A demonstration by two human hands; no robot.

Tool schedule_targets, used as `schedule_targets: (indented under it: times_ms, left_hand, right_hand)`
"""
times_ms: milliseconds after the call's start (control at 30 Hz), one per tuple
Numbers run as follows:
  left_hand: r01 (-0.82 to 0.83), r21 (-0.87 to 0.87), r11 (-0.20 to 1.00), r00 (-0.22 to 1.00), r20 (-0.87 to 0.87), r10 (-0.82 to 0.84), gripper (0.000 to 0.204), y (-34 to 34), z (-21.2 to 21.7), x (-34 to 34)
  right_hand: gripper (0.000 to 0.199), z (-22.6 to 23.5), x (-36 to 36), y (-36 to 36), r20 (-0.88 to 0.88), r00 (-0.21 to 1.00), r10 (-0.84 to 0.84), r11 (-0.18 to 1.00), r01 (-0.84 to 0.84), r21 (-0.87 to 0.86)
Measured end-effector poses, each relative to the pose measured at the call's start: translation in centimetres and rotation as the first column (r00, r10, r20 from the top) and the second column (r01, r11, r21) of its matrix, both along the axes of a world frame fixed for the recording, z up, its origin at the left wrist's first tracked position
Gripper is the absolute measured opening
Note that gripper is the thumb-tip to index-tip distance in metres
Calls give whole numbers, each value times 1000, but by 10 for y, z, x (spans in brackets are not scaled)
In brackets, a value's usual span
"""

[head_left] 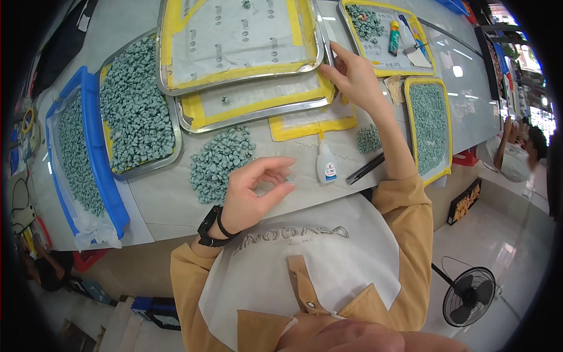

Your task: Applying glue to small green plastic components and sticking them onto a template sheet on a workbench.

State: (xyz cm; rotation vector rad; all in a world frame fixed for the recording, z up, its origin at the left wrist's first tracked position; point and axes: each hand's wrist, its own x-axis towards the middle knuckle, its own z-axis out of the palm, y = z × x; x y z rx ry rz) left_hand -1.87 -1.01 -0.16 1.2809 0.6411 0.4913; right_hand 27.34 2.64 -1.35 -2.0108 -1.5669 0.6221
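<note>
My left hand (258, 190) hovers over the near table edge with fingers curved and thumb apart. A tiny pale green stone shows by its fingertips, apparently not gripped. Just left of it lies a loose heap of green stones (214, 161). At the right rim of a large paper-lined metal tray (234, 41), my right hand (355, 73) pinches a slim metal tool that looks like tweezers. That tray overlaps a second lined tray (258, 108), and each bears a small stone cluster. A small white glue bottle (326, 161) with a yellow tip lies between my hands.
Left stand a tray full of larger stones (138, 105) and a blue bin (94, 141) of smaller ones. Right are a yellow-edged tray of fine stones (428, 123), a small stone heap (369, 139) and a black slim tool (365, 169). Beyond sits a tray with a green tube (394, 38).
</note>
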Motion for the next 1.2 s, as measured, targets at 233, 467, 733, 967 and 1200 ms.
schedule_targets:
  times_ms: [233,467,733,967,1200]
  left_hand:
    - [-103,-15,995,984,142,104,32,-2,-6,-7]
    - [-147,-171,974,971,161,175,24,0,-3,-7]
    - [-143,-104,984,970,185,160,26,-1,-8,-2]
    - [-56,-98,994,993,102,66,26,-2,-2,2]
    - [-22,-317,948,989,130,66,30,-2,-4,2]
  right_hand:
    - [15,41,20,-65,221,975,-17,990,-15,142]
    - [11,27,3,-131,405,913,60,998,-68,5]
    - [12,12,-2,-128,477,877,52,991,-103,83]
    - [12,8,-5,-130,489,872,13,988,-88,130]
    - [18,31,-40,-126,250,965,83,894,-183,408]
